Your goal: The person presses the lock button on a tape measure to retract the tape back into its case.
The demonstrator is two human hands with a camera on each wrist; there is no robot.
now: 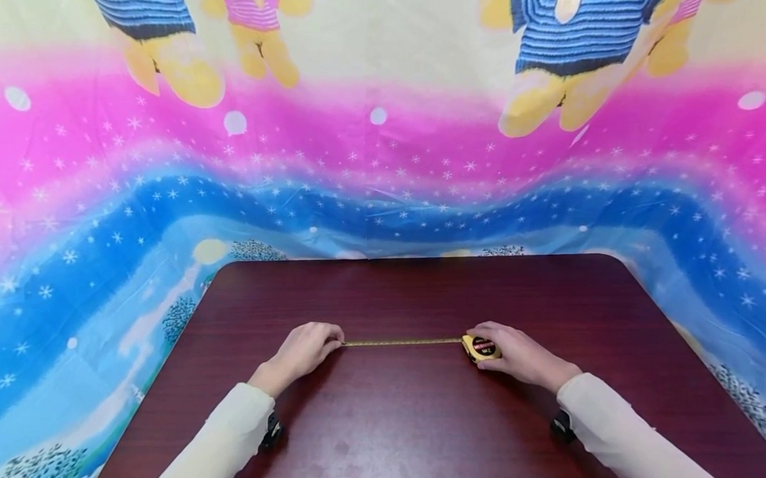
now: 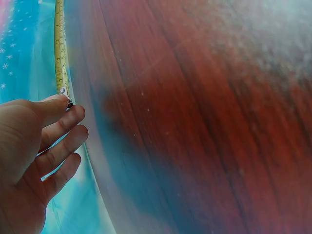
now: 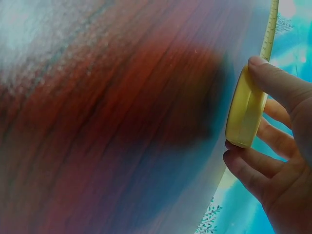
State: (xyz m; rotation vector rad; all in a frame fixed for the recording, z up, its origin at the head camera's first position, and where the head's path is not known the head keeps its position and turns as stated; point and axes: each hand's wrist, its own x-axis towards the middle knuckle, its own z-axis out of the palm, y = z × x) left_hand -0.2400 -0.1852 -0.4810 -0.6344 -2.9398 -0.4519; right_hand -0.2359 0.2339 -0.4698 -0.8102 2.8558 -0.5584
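Observation:
A yellow and black tape measure (image 1: 482, 349) is in my right hand (image 1: 521, 356), its case gripped between thumb and fingers. From it a yellow blade (image 1: 403, 342) stretches left, nearly straight, above the dark red-brown table. My left hand (image 1: 306, 349) pinches the blade's end between thumb and forefinger. In the left wrist view, the metal end of the blade (image 2: 60, 63) sits at the thumb tip, and the other fingers are loosely bent. The right wrist view shows the case (image 3: 246, 107) edge-on, with the thumb on its upper part and fingers around its far side and bottom.
The wooden table (image 1: 373, 426) has rounded far corners and a glossy top. Behind and beside it hangs a printed cloth (image 1: 374, 152) with bears, snowflakes and pink and blue bands. Each wrist carries a small black device (image 1: 272, 431) by the cream sleeve (image 1: 230, 433).

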